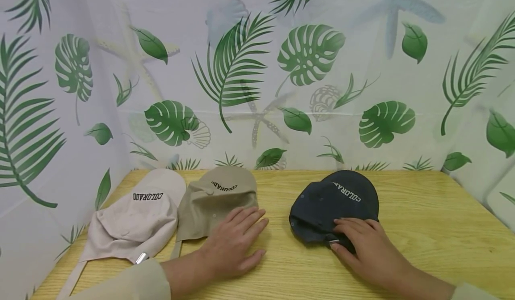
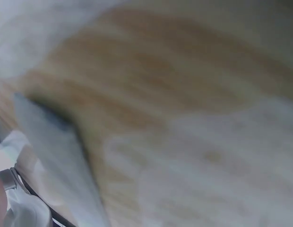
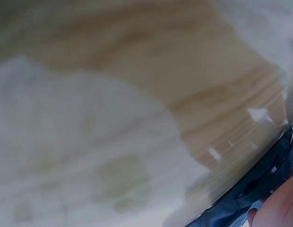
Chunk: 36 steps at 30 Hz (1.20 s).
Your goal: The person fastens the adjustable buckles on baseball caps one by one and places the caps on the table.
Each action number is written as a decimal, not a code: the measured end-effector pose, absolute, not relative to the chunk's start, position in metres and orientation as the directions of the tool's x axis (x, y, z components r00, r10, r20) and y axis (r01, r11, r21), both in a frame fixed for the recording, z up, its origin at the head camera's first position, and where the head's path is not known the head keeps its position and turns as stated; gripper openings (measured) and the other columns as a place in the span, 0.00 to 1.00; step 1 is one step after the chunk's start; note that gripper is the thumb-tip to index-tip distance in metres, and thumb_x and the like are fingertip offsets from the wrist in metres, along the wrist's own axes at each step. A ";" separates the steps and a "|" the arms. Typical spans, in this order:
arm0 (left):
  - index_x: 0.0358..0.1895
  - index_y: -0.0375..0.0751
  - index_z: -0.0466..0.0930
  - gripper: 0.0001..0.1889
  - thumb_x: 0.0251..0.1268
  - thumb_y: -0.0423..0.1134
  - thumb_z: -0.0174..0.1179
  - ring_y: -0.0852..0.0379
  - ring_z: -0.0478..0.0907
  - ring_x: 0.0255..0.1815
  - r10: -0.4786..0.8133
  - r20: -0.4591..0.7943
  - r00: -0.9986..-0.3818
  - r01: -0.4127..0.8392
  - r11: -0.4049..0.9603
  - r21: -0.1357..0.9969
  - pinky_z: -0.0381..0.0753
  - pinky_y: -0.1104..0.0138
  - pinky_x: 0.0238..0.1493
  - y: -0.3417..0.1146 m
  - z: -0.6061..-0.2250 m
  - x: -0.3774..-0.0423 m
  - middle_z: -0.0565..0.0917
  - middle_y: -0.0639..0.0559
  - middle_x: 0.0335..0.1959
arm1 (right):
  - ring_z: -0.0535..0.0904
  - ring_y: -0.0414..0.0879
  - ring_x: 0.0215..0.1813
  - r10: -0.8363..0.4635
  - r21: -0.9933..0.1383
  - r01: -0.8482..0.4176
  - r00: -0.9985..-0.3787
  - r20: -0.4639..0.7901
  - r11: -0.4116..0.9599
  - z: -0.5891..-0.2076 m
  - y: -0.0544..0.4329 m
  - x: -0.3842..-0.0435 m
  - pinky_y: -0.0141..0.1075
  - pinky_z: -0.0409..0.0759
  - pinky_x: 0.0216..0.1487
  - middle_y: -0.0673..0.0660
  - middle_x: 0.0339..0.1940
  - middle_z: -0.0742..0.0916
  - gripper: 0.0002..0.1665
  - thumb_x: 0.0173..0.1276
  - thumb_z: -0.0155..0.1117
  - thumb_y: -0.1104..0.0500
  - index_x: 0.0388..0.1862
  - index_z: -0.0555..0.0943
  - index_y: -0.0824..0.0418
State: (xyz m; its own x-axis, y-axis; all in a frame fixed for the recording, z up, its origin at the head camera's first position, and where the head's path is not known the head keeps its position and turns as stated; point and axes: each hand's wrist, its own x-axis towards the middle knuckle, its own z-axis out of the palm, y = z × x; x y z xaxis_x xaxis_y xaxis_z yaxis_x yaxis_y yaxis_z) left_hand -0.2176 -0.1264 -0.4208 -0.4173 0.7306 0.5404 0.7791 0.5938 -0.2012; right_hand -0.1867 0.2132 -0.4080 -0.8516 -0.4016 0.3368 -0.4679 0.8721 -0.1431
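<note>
Three baseball caps with "COLORADO" lettering lie on a wooden table, brims pointing to the back. The navy cap (image 1: 311, 208) is on the right, its rear edge held by my right hand (image 1: 370, 251), thumb at the metal buckle (image 1: 333, 241) and fingers over the side. My left hand (image 1: 235, 244) lies at the khaki cap (image 1: 201, 215), fingers extended over its right edge and thumb spread. Left of that is a pale cap (image 1: 132, 219). In the right wrist view, the navy cap (image 3: 250, 189) and part of my hand (image 3: 279, 208) show at the lower right.
The pale cap's strap (image 1: 74, 277) trails toward the front left, near a shiny buckle (image 1: 141, 258). Wood-grain table (image 1: 434, 228) extends right of the navy cap. Leaf-patterned cloth (image 1: 257, 67) stands behind and along both sides.
</note>
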 end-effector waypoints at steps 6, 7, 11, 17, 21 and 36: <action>0.62 0.40 0.78 0.30 0.61 0.55 0.62 0.48 0.74 0.67 0.718 0.555 -0.420 0.772 0.604 -0.197 0.70 0.50 0.67 -0.135 -0.421 -0.218 0.78 0.45 0.65 | 0.78 0.52 0.63 -0.376 -0.164 -0.443 -0.868 0.324 0.881 -0.407 0.224 -0.185 0.55 0.67 0.58 0.52 0.59 0.85 0.16 0.68 0.66 0.44 0.48 0.83 0.49; 0.62 0.40 0.78 0.30 0.61 0.55 0.62 0.48 0.74 0.67 0.718 0.559 -0.414 0.770 0.604 -0.205 0.70 0.50 0.67 -0.136 -0.421 -0.218 0.78 0.45 0.65 | 0.78 0.52 0.63 -0.372 -0.167 -0.438 -0.871 0.321 0.883 -0.406 0.226 -0.185 0.55 0.67 0.58 0.52 0.59 0.85 0.16 0.68 0.66 0.44 0.49 0.83 0.49; 0.62 0.39 0.78 0.31 0.60 0.54 0.63 0.48 0.74 0.67 0.715 0.569 -0.406 0.764 0.607 -0.217 0.70 0.50 0.67 -0.143 -0.421 -0.218 0.77 0.45 0.65 | 0.78 0.53 0.62 -0.359 -0.163 -0.426 -0.876 0.323 0.890 -0.406 0.234 -0.186 0.55 0.67 0.56 0.53 0.59 0.85 0.16 0.67 0.67 0.44 0.48 0.83 0.50; 0.64 0.39 0.76 0.32 0.60 0.55 0.63 0.47 0.74 0.67 0.707 0.565 -0.426 0.752 0.624 -0.214 0.70 0.50 0.67 -0.152 -0.422 -0.218 0.78 0.45 0.65 | 0.77 0.55 0.63 -0.331 -0.154 -0.390 -0.892 0.309 0.908 -0.407 0.247 -0.188 0.56 0.66 0.57 0.55 0.59 0.84 0.17 0.68 0.66 0.43 0.49 0.83 0.51; 0.66 0.40 0.75 0.33 0.60 0.54 0.64 0.46 0.74 0.66 0.698 0.570 -0.433 0.751 0.630 -0.201 0.70 0.49 0.66 -0.158 -0.424 -0.218 0.77 0.44 0.65 | 0.78 0.56 0.62 -0.317 -0.154 -0.381 -0.891 0.324 0.912 -0.408 0.256 -0.188 0.56 0.66 0.56 0.55 0.58 0.85 0.16 0.68 0.66 0.44 0.48 0.83 0.52; 0.60 0.42 0.79 0.28 0.61 0.54 0.62 0.46 0.76 0.64 0.663 0.589 -0.463 0.717 0.670 -0.192 0.70 0.49 0.65 -0.190 -0.427 -0.216 0.80 0.45 0.63 | 0.77 0.60 0.61 -0.268 -0.107 -0.319 -0.903 0.335 0.942 -0.414 0.294 -0.198 0.57 0.65 0.53 0.62 0.56 0.85 0.20 0.69 0.65 0.44 0.49 0.83 0.57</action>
State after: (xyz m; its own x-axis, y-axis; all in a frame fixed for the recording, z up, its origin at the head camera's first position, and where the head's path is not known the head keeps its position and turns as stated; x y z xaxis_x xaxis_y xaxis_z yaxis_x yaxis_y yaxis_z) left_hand -0.2155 -0.1895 -0.4269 -0.4625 0.6631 0.5886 0.7166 0.6705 -0.1921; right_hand -0.1979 0.2937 -0.4139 -0.9034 -0.2675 0.3352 -0.3188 0.9417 -0.1075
